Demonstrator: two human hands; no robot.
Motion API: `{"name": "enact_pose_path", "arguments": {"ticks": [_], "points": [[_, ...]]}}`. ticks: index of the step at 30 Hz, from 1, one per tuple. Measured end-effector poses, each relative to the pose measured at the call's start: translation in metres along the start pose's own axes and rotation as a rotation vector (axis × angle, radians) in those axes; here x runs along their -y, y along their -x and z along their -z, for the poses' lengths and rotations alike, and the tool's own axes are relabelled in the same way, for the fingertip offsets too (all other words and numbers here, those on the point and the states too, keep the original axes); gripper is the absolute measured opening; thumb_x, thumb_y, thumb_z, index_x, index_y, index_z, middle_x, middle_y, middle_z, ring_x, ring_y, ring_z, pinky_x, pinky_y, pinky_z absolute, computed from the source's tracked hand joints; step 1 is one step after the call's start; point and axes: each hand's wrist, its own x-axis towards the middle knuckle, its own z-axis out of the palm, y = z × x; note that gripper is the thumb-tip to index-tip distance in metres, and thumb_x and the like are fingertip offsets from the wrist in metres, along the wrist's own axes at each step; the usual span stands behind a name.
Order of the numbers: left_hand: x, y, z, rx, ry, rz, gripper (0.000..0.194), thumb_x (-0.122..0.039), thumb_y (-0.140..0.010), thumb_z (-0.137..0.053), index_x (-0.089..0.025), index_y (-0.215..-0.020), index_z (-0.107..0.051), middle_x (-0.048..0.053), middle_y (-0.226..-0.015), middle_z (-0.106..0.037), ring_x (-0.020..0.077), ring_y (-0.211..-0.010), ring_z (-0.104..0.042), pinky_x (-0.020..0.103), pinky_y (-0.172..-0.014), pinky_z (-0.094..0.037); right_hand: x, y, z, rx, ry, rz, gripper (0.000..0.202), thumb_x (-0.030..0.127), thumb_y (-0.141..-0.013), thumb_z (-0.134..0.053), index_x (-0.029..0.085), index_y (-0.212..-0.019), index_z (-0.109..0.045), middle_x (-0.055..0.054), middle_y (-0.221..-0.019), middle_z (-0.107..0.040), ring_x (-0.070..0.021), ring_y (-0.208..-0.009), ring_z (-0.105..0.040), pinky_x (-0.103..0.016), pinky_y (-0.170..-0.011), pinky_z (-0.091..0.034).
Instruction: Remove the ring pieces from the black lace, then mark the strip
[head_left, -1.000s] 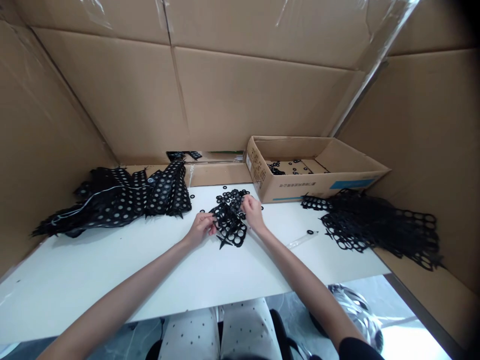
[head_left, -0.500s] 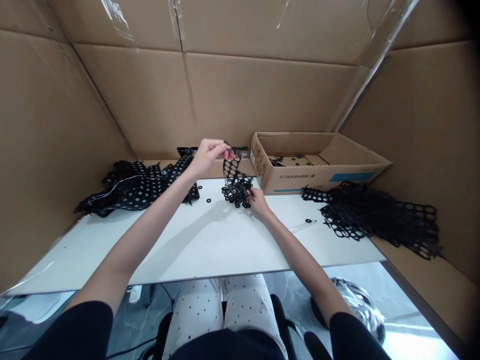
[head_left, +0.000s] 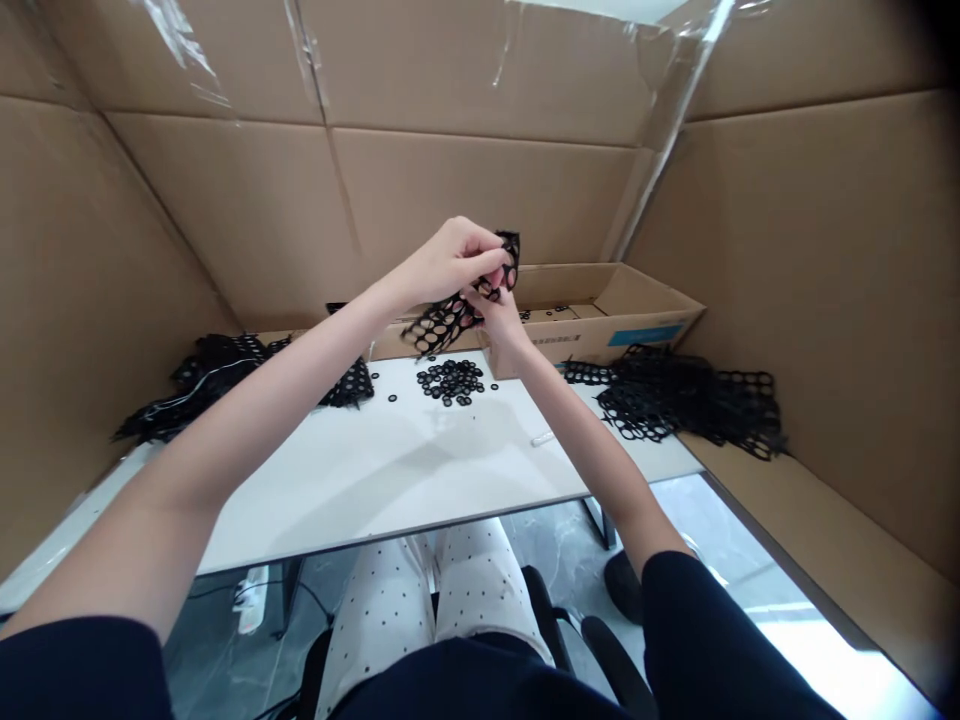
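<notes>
A floppy black sheet punched with round holes hangs in the air above the back of the table. My left hand is closed on its upper part, fingers pinched together. Just below, my right hand has its fingers closed on the same sheet, with the thumb towards the left hand; part of the grip is hidden. On the tabletop beneath lies a loose pile of small black rings, with a few single rings around it.
Dotted black sheets are heaped at the left, partly behind my left arm. An open cardboard box with some rings inside stands at the back right. Several holed black sheets lie right of it. Cardboard walls enclose the white table.
Both hands have risen and come together, lifting the holed sheet off the rings, which now lie in a pile on the table. The view has shifted to the right.
</notes>
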Motion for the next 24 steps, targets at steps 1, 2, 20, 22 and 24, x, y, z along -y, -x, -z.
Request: {"name": "enact_pose_path", "arguments": {"ticks": [1,2,20,22,24], "points": [[-0.007,0.002,-0.004,0.015,-0.029,-0.021,0.024,-0.029,-0.084,-0.049,-0.012,-0.072,-0.061,0.005,-0.073,-0.065,0.0137,-0.073,-0.061,0.027,-0.072,-0.049,0.006,-0.001,0.012,-0.036,0.010,0.026,0.039,0.049,-0.077,-0.059,0.017,-0.097,-0.054,-0.003,-0.080,-0.060,-0.0162,-0.069,-0.060,-0.031,-0.062,-0.052],[-0.013,0.006,-0.007,0.020,-0.058,-0.046,0.024,-0.030,-0.084,-0.049,-0.012,-0.076,-0.061,0.005,-0.075,-0.065,0.0136,-0.073,-0.060,0.028,-0.072,-0.048,0.011,-0.002,0.029,-0.080,0.031,0.053,0.036,0.047,-0.077,-0.060,0.016,-0.093,-0.054,-0.002,-0.077,-0.060,-0.0160,-0.069,-0.060,-0.031,-0.063,-0.053],[-0.118,0.120,-0.039,0.320,-0.079,-0.311,0.015,-0.018,-0.088,-0.045,-0.016,-0.087,-0.060,0.007,-0.084,-0.066,0.0145,-0.078,-0.060,0.026,-0.072,-0.049,-0.023,0.134,0.282,-0.500,1.345,-0.781,0.115,0.021,-0.048,-0.080,0.002,-0.140,-0.013,-0.038,-0.135,-0.021,-0.0454,-0.118,-0.041,-0.050,-0.090,-0.040],[-0.113,0.132,-0.052,0.379,-0.051,-0.296,0.014,-0.017,-0.087,-0.046,-0.016,-0.086,-0.059,0.008,-0.083,-0.065,0.0153,-0.078,-0.060,0.027,-0.072,-0.049,-0.034,0.154,0.256,-0.471,1.504,-0.582,0.100,0.025,-0.059,-0.074,0.005,-0.139,-0.017,-0.035,-0.135,-0.023,-0.0462,-0.118,-0.038,-0.052,-0.087,-0.040],[-0.112,0.142,-0.057,0.325,-0.004,-0.268,0.013,-0.016,-0.086,-0.046,-0.016,-0.089,-0.058,0.008,-0.084,-0.065,0.0156,-0.080,-0.060,0.028,-0.073,-0.049,-0.045,0.173,0.229,-0.396,1.602,-0.392,0.081,0.020,-0.068,-0.065,0.008,-0.136,-0.024,-0.031,-0.134,-0.026,-0.0434,-0.117,-0.038,-0.051,-0.086,-0.040]]}}
